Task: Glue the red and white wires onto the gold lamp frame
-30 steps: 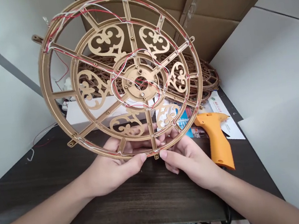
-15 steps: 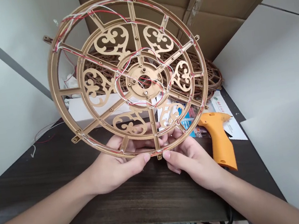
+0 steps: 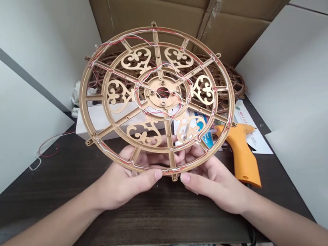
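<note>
A round gold openwork frame (image 3: 169,135), with spokes and heart-shaped scrolls, is held up above the dark table, its far side raised. Red and white wires (image 3: 177,112) run around its centre ring and along its rim and spokes. My left hand (image 3: 127,180) grips the near rim left of the bottom tab, thumb on top and fingers underneath. On the other side of that tab, my right hand (image 3: 211,175) holds the same rim, its thumb at the edge and its fingers partly hidden below the frame.
An orange glue gun (image 3: 242,155) stands at the right on printed papers (image 3: 258,138). Behind the frame are a white box (image 3: 91,122) and a pile of similar frames (image 3: 235,79). Cardboard (image 3: 163,2) closes off the back, with pale panels on both sides. Loose wire lies at left.
The frame's far side has tipped down and away, so it looks flatter and has shifted slightly right. Both hands stay on the near rim.
</note>
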`<state>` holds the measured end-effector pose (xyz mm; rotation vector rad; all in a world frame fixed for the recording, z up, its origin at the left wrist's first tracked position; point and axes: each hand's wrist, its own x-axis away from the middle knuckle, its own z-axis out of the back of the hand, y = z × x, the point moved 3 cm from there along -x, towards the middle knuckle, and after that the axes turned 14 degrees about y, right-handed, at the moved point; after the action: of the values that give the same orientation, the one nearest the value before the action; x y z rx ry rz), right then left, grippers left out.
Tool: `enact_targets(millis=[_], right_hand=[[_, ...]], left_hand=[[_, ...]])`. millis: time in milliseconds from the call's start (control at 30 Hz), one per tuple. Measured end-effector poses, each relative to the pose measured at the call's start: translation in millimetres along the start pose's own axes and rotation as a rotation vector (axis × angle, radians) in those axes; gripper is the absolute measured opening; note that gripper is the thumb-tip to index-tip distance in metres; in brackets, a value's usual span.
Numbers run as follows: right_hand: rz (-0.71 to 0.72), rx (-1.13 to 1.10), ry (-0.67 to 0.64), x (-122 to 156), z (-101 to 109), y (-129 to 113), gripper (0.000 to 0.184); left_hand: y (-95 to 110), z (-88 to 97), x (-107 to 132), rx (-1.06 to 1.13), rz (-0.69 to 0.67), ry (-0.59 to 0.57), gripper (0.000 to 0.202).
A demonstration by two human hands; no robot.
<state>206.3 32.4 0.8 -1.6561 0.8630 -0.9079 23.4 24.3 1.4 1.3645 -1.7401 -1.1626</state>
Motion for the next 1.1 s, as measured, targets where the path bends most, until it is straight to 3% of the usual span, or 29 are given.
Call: enact_targets(millis=[133,367,600,767,867,1100], right_hand=[[0.019,0.012,-0.011,1.3,0.1,-0.4,0.015],[0.067,0.024,0.021,2.8,1.3,2.0,0.023],[0.150,-0.057,0.063,0.0,3.9,-3.0,0.020],[0.183,-0.085,0.034,0.4,4.0,-8.8,0.021],[0.162,-0.128,0.020,1.0,8.0,-7.7,0.019],[0.145,-0.156,0.029,-0.2,13.5,-5.3,0.021]], left_hand=[[-1.0,4.2,1.7,0.046,0.024,0.042,0.047],[2.3,18.1,-0.3,0.155,0.039,0.252,0.036],[10.2,18.8,-5.1,0.124,0.079,0.221,0.044],[18.8,24.2,-8.7,0.162,-0.030,0.117,0.037],[19.0,25.6,-9.4,0.191,-0.010,0.085,0.042],[11.0,35.9,-3.7,0.151,0.030,0.197,0.048]])
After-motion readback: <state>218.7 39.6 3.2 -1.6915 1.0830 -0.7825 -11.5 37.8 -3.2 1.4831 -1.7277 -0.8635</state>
